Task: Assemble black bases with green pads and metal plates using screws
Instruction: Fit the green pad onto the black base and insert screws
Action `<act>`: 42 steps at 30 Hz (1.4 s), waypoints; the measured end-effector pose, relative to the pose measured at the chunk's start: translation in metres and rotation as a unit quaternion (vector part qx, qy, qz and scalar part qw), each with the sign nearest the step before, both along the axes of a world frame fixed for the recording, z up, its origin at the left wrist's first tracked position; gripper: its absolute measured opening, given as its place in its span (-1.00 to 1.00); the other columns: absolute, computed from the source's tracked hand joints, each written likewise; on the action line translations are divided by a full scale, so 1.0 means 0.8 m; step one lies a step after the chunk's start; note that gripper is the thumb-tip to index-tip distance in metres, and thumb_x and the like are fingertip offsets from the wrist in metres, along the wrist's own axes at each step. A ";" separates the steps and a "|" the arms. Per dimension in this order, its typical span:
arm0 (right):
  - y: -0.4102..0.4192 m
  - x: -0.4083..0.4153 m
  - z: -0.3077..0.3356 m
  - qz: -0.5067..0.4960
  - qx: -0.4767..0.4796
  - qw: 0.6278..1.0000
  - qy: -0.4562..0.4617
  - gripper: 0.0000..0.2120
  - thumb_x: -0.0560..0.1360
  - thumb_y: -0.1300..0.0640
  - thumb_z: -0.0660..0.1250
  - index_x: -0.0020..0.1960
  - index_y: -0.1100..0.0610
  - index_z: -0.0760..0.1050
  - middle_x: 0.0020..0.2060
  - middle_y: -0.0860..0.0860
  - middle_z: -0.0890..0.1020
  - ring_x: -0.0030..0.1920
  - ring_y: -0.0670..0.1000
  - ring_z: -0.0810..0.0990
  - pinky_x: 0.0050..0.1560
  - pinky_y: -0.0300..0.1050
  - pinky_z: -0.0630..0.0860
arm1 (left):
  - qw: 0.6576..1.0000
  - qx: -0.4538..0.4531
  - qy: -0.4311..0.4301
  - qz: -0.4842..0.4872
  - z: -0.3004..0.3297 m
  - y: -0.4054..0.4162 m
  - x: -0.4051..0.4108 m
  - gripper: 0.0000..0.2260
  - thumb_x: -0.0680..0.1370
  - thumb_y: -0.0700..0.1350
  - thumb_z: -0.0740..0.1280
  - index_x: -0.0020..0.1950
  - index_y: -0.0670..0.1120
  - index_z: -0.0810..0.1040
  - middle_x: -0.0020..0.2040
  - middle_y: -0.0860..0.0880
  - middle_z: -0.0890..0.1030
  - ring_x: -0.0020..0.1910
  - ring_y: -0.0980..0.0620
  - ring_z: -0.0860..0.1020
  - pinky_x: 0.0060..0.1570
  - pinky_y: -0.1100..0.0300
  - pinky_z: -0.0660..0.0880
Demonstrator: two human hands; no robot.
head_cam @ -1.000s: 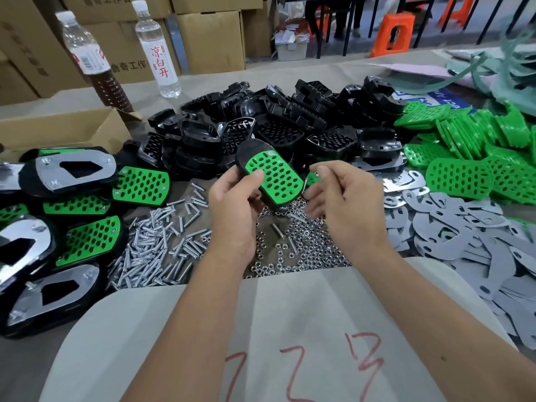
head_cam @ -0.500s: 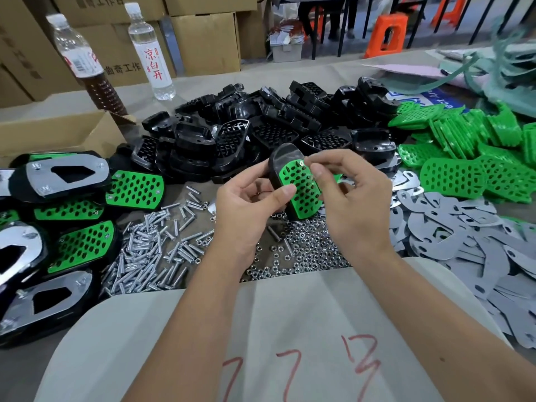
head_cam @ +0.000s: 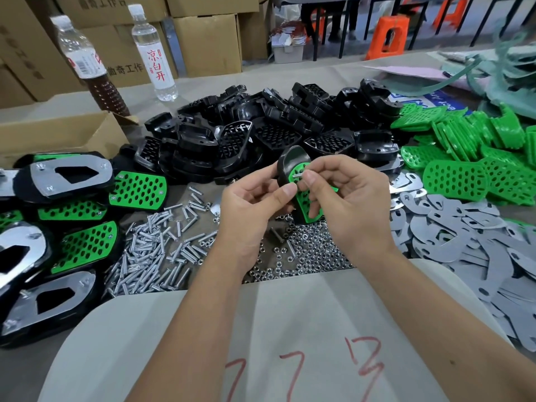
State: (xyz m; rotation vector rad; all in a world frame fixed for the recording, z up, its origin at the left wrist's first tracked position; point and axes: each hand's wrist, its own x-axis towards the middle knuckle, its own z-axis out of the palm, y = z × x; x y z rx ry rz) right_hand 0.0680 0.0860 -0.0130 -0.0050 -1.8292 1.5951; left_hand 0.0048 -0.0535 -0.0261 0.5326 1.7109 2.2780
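My left hand [head_cam: 255, 204] holds a black base [head_cam: 285, 166] with a green pad [head_cam: 304, 195] up over the pile of little nuts [head_cam: 313, 250]. My right hand [head_cam: 348, 198] pinches a small screw [head_cam: 296, 175] against the pad. Loose screws [head_cam: 156, 250] lie to the left.

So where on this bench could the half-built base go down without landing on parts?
Bare table shows behind the heap of black bases, between the clear bottle and the pink sheet. The grey cloth under the forearms is also open. Between them it is crowded: screws, nuts, metal plates, green pads, finished units.
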 end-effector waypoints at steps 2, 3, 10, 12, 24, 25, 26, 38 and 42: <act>0.002 0.000 0.001 -0.026 0.024 0.999 -0.008 -0.87 0.58 0.25 0.44 -0.10 0.05 0.65 -0.31 0.01 0.69 -0.41 -0.05 0.58 -0.40 -0.16 0.53 | 1.000 0.012 0.004 -0.016 0.000 0.001 -0.001 -0.61 0.46 -0.18 0.56 0.30 -0.04 0.70 -0.08 -0.17 0.52 -0.22 0.02 0.59 -0.29 0.12 0.63; 0.004 -0.001 0.001 -0.045 0.044 0.998 -0.012 -0.89 0.58 0.21 0.45 -0.11 0.05 0.65 -0.32 -0.01 0.68 -0.39 -0.07 0.59 -0.37 -0.15 0.53 | 0.999 0.020 0.013 -0.026 -0.001 0.001 -0.001 -0.63 0.48 -0.20 0.53 0.28 -0.04 0.71 -0.09 -0.18 0.52 -0.20 0.02 0.57 -0.25 0.16 0.61; 0.002 0.001 0.004 -0.105 0.154 0.982 0.009 -0.89 0.57 0.21 0.47 -0.14 0.17 0.64 -0.36 -0.06 0.63 -0.32 -0.03 0.60 -0.27 -0.12 0.52 | 0.998 0.045 0.032 -0.005 0.001 0.005 0.003 -0.58 0.38 -0.23 0.54 0.25 -0.12 0.69 -0.26 -0.15 0.50 -0.28 -0.01 0.48 -0.21 0.28 0.58; 0.002 0.001 0.004 -0.092 0.153 0.984 0.010 -0.88 0.57 0.21 0.46 -0.15 0.17 0.63 -0.37 -0.09 0.60 -0.39 -0.07 0.56 -0.34 -0.21 0.44 | 0.998 0.046 0.033 -0.009 0.001 0.005 0.004 -0.60 0.37 -0.23 0.54 0.20 -0.09 0.71 -0.33 -0.01 0.58 -0.35 0.07 0.54 -0.24 0.29 0.58; -0.015 -0.005 -0.005 -0.082 0.338 0.937 0.022 -0.66 0.64 0.28 0.28 0.39 0.27 0.56 -0.08 0.10 0.55 -0.03 0.10 0.49 0.00 -0.11 0.44 | 0.994 0.086 -0.024 0.068 0.007 0.002 0.002 -0.66 0.33 -0.16 0.57 0.10 0.00 0.76 -0.28 -0.02 0.66 -0.33 0.09 0.59 -0.27 0.16 0.64; -0.016 -0.005 -0.006 -0.084 0.352 0.932 0.018 -0.65 0.64 0.28 0.27 0.41 0.26 0.55 -0.07 0.10 0.53 -0.02 0.09 0.47 0.02 -0.13 0.43 | 0.993 0.089 -0.021 0.070 0.007 0.003 0.002 -0.65 0.34 -0.18 0.57 0.11 -0.02 0.75 -0.28 -0.03 0.66 -0.33 0.09 0.59 -0.22 0.21 0.62; -0.016 -0.005 -0.007 -0.085 0.360 0.929 0.014 -0.64 0.64 0.28 0.26 0.42 0.25 0.54 -0.06 0.09 0.52 -0.01 0.07 0.45 0.03 -0.16 0.41 | 0.993 0.088 -0.019 0.074 0.006 0.003 0.001 -0.65 0.35 -0.19 0.57 0.12 -0.03 0.75 -0.28 -0.02 0.65 -0.32 0.09 0.59 -0.18 0.24 0.60; -0.010 0.007 0.000 -0.050 0.423 0.896 -0.125 -0.68 0.60 -0.16 0.28 -0.17 0.06 0.48 -0.27 -0.12 0.41 -0.19 -0.02 0.41 -0.20 -0.02 0.37 | 0.971 0.035 0.010 0.238 0.003 0.003 -0.011 -0.75 0.49 -0.36 0.51 0.10 -0.09 0.70 -0.31 0.08 0.61 -0.24 0.09 0.57 -0.10 0.11 0.60; -0.020 0.008 -0.001 0.031 0.539 0.811 -0.225 -0.73 0.55 -0.22 0.35 -0.09 -0.02 0.47 -0.11 -0.12 0.44 0.02 -0.02 0.37 -0.01 -0.04 0.40 | 0.963 0.042 -0.016 0.265 0.001 0.001 -0.014 -0.79 0.51 -0.30 0.51 0.04 -0.02 0.71 -0.23 -0.02 0.64 -0.17 0.02 0.60 -0.09 0.02 0.59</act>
